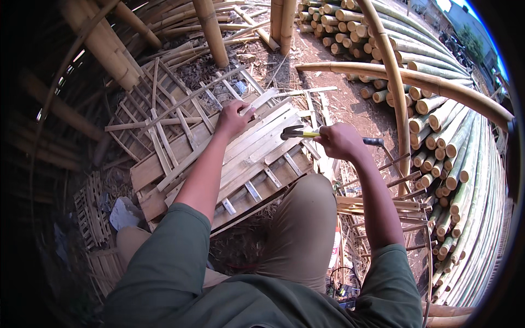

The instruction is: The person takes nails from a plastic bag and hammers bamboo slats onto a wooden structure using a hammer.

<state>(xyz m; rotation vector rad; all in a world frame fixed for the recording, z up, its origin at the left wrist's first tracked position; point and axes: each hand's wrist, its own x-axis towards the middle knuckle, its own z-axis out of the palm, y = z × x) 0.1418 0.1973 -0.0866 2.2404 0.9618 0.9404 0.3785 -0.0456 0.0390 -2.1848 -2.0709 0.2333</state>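
Note:
My right hand (340, 141) is closed round a claw hammer (308, 134) with a dark head, a yellow neck and a black grip end. The hammer's head hangs over the right part of several pale bamboo slats (257, 141) laid side by side. These slats rest across thin cross strips (252, 191) on a low wooden board (150, 170). My left hand (234, 117) is at the far edge of the slats, its fingers curled on a pale strip (264, 99); whether it grips anything else is hidden.
A lattice of bamboo strips (164, 117) lies left of the board. Large stacks of cut bamboo poles (454, 126) fill the right side. A curved bamboo pole (394, 71) rises between me and the stacks. Upright posts (210, 33) stand at the back. Thin sticks (383, 205) lie beside my right knee.

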